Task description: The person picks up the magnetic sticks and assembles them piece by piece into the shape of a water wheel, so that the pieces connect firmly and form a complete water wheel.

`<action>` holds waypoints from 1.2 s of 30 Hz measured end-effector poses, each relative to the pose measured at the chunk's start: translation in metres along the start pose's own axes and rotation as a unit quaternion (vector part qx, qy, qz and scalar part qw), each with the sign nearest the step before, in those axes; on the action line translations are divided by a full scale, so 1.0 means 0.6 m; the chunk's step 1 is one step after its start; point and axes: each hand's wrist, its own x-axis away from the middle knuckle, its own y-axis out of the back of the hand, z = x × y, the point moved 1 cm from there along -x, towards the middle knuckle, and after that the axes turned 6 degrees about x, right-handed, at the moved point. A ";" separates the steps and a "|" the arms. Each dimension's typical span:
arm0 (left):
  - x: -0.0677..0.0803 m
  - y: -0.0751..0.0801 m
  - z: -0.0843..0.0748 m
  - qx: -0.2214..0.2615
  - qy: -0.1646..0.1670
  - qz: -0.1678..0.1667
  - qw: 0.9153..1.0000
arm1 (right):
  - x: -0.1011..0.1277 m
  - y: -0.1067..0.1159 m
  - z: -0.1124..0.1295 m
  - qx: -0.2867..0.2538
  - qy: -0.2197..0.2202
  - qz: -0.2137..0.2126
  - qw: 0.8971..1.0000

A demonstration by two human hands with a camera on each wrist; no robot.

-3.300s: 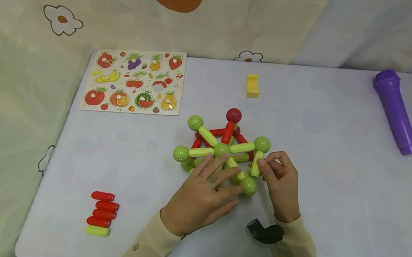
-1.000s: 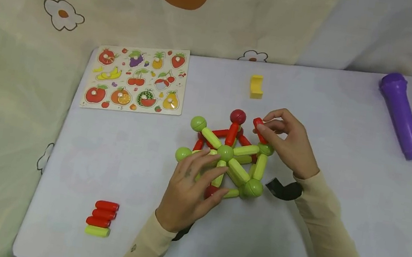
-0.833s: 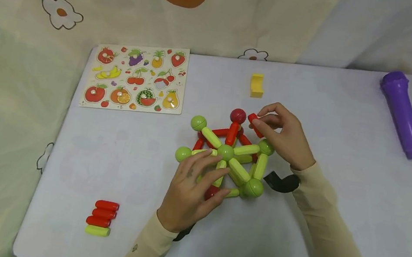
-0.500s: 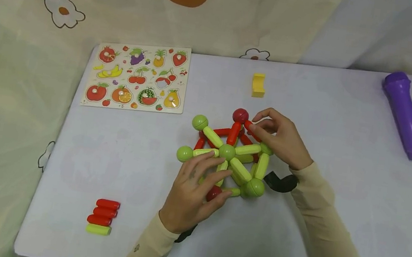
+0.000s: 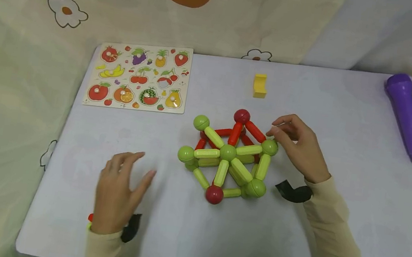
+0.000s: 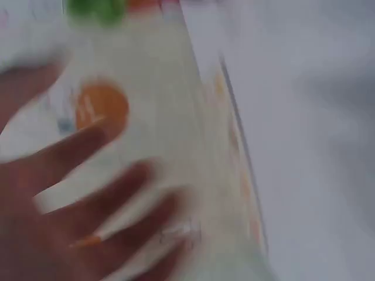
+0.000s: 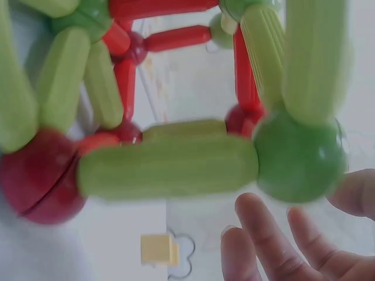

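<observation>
Right hand [image 5: 298, 146] at the ball-and-rod structure [image 5: 227, 155], left hand [image 5: 117, 195] apart over the tabletop [image 5: 347, 135].

The right fingers are loosely curled just beside a green corner ball [image 5: 269, 147], gripping nothing; the left hand has its fingers spread and empty, hiding most of some loose rods [image 5: 90, 217]. The structure stands mid-table. Around: a fruit puzzle board [image 5: 140, 76], a yellow block [image 5: 260, 86], a purple cylinder [image 5: 407, 117].

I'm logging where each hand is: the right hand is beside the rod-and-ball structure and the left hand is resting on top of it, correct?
Not quite. The right hand is beside the rod-and-ball structure, but the left hand is not on it: the head view shows it apart from it, fingers spread, over the table.
</observation>
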 end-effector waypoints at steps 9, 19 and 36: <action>0.072 0.063 0.117 -0.105 0.291 0.223 0.924 | 0.033 0.011 -0.030 -0.035 -0.002 -0.032 0.999; 0.057 0.041 0.108 -0.057 0.164 0.123 0.977 | 0.040 0.017 -0.038 -0.070 0.031 -0.071 0.995; -0.038 -0.085 -0.192 0.205 -0.320 -0.114 0.918 | 0.103 -0.062 0.135 -0.050 0.239 0.077 0.967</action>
